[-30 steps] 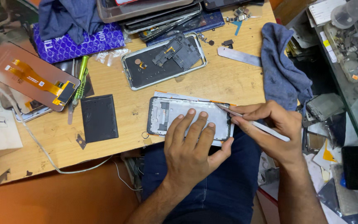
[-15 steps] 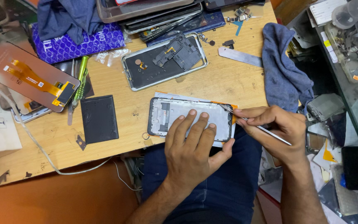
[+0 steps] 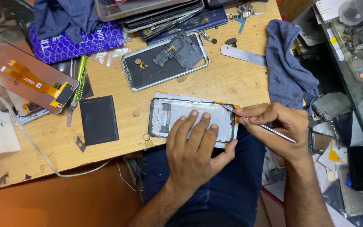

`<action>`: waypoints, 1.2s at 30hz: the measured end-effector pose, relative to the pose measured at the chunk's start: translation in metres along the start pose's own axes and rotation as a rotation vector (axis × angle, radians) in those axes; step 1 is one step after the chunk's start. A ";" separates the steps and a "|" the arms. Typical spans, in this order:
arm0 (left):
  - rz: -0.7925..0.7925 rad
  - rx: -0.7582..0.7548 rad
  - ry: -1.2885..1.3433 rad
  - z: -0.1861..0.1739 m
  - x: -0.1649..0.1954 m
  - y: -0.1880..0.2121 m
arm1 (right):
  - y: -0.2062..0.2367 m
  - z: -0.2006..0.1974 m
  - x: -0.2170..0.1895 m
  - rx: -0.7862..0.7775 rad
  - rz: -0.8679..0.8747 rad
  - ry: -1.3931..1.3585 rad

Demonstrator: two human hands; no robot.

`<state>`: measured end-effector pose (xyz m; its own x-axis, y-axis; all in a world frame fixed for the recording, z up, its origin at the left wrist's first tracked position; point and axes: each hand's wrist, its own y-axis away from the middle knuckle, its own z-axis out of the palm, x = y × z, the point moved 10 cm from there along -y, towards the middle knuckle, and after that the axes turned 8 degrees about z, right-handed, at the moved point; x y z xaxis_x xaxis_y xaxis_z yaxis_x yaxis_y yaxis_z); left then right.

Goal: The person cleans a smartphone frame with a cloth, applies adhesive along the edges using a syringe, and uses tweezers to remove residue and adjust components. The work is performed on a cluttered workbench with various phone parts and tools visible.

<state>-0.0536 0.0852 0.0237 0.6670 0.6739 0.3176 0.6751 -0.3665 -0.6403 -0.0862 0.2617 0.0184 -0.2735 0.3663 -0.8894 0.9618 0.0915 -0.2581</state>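
Phone frame (image 3: 177, 115): pale, rectangular, stripped of its screen, lying flat at the near edge of the wooden table (image 3: 232, 80), lengthwise left to right, partly over an orange-edged sheet (image 3: 227, 104).
Left hand (image 3: 196, 147): palm down, fingers spread flat across the frame's right half, pressing on it without gripping.
Right hand (image 3: 276, 126): fingers pinched around thin metal tweezers (image 3: 269, 129), held like a pen; tip at the frame's upper right corner.
Black rectangular battery (image 3: 99, 120): flat on the table, left of the frame, apart from it.
Second phone body (image 3: 164, 61): open, dark inside, loose black parts lying in it; beyond the frame.
Copper-coloured display panel (image 3: 26, 82) with orange flex cable: far left.
Green-handled tool (image 3: 79, 82): beside the panel.
Grey-blue cloth (image 3: 286, 67): at the table's right edge.
Metal strip (image 3: 242, 54): just left of the cloth.
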 end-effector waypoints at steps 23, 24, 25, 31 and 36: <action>-0.001 -0.004 -0.003 0.002 0.000 0.001 | -0.003 -0.001 -0.006 0.003 0.002 0.032; -0.003 -0.002 0.000 0.002 0.000 0.001 | -0.002 -0.001 -0.008 0.002 -0.013 0.053; -0.003 0.001 0.001 0.002 0.000 0.001 | -0.003 -0.001 -0.006 -0.001 0.007 0.029; 0.001 0.002 0.006 0.000 0.000 0.001 | -0.005 -0.001 -0.004 0.012 0.032 -0.010; -0.005 0.026 0.010 -0.002 -0.001 0.000 | -0.006 -0.002 0.000 -0.007 0.112 -0.038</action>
<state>-0.0536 0.0833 0.0254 0.6669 0.6693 0.3276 0.6701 -0.3463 -0.6565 -0.0922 0.2634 0.0204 -0.1648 0.3393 -0.9261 0.9863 0.0582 -0.1541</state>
